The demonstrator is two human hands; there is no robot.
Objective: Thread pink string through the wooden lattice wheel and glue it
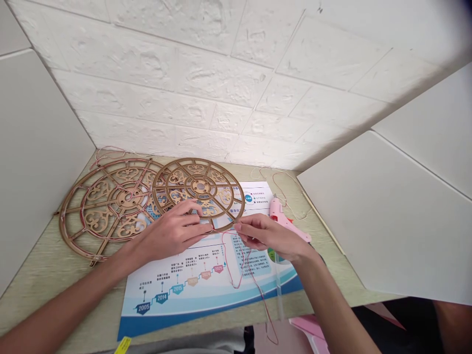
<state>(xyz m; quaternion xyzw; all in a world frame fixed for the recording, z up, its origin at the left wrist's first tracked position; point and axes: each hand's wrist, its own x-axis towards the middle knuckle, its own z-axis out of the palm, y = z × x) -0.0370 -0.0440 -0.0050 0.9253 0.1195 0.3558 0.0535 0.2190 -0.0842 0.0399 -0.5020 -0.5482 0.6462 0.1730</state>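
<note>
A round bronze-coloured openwork frame [201, 187] with spokes and scroll ornaments leans over a larger similar frame [103, 216], overlapping it. My left hand [177, 228] grips the near rim of the smaller frame, its fingers bent over the edge. Just right of it, my right hand [263, 233] is closed in a pinch on a thin red-and-white wire [241, 275] at the same rim. A stretch of the wire spans the gap between both hands. From there it loops down over the printed sheet and dangles past the table edge.
A pink hot glue gun [283, 219] lies right of my right hand. Beneath everything is a blue-and-white printed sheet [165, 314] on a pale green table [29, 295]. White panels [416, 211] stand at both sides, with a white brick-patterned wall [184, 88] behind.
</note>
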